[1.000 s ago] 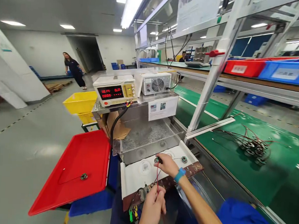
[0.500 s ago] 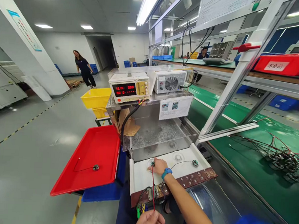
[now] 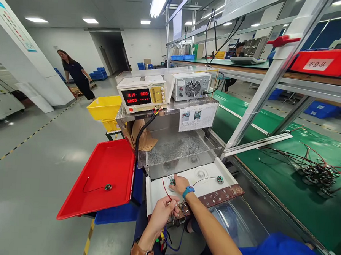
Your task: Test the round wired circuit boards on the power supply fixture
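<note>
My right hand [image 3: 181,184], with a blue watch, grips a small round circuit board [image 3: 172,182] over the white tray [image 3: 155,197]. A red wire [image 3: 165,189] loops from that board to my left hand [image 3: 164,210]. The left fingers are pinched on the wire just above the brown terminal strip [image 3: 221,198] along the tray's front edge; its tip is hidden by them. Farther right on the white tray lies a second round board [image 3: 219,179] with a dark wire. Cables hang beneath the strip, below my left hand.
A power supply [image 3: 143,95] with red digits stands behind, beside a grey fan unit [image 3: 192,88]. The red tray [image 3: 111,162] at left bears one wired board [image 3: 108,187]. On the green bench [image 3: 286,209] lies a pile of wired boards [image 3: 318,175]. A person [image 3: 77,75] walks at far left.
My left hand has moved up and away from me to the terminal strip, bringing the red wire, which now bends in a loop. The right hand stays with the board.
</note>
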{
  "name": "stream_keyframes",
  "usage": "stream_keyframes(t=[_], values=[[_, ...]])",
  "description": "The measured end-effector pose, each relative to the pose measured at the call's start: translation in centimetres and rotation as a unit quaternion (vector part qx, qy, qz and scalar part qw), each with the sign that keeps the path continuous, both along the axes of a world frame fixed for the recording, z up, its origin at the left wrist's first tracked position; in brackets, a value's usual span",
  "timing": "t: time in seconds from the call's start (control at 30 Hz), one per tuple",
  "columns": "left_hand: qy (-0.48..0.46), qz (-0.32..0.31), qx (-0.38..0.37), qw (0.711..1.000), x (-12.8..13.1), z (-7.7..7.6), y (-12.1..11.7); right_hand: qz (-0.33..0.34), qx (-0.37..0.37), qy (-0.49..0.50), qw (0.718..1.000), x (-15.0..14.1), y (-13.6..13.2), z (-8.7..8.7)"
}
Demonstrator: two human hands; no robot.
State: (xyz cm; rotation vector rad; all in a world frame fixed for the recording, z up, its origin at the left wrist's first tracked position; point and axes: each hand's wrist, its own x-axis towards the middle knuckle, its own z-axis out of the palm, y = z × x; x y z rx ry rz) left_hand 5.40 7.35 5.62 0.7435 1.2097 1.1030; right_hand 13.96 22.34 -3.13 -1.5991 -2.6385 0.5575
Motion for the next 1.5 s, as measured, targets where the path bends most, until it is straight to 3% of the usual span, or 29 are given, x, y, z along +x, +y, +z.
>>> stream_keyframes(t=[0.23,0.43,0.63,1.0,1.27,1.5], values=[[0.200,0.061,0.064,0.976,-0.5,-3.7,3.3,0.007,0.003,-0.017,1.000,-0.3,0.4,-0.4],[0.251,0.063,0.082,0.962,-0.4,-5.1,3.6,0.005,0.007,-0.020,1.000,-0.5,0.6,-0.9],[0.281,0.026,0.076,0.956,0.1,-6.3,3.9,0.025,0.005,0.007,1.000,-0.3,0.6,-1.0],[0.325,-0.051,0.077,0.941,0.2,-7.5,4.4,0.013,-0.016,0.025,0.999,-0.1,0.6,-0.6],[0.342,-0.049,0.056,0.937,0.2,-8.7,4.6,0.023,-0.019,0.032,0.999,-0.2,0.5,-0.5],[0.342,-0.042,0.042,0.938,0.3,-8.4,4.5,0.016,-0.025,0.042,0.999,-0.2,0.3,-0.4]])
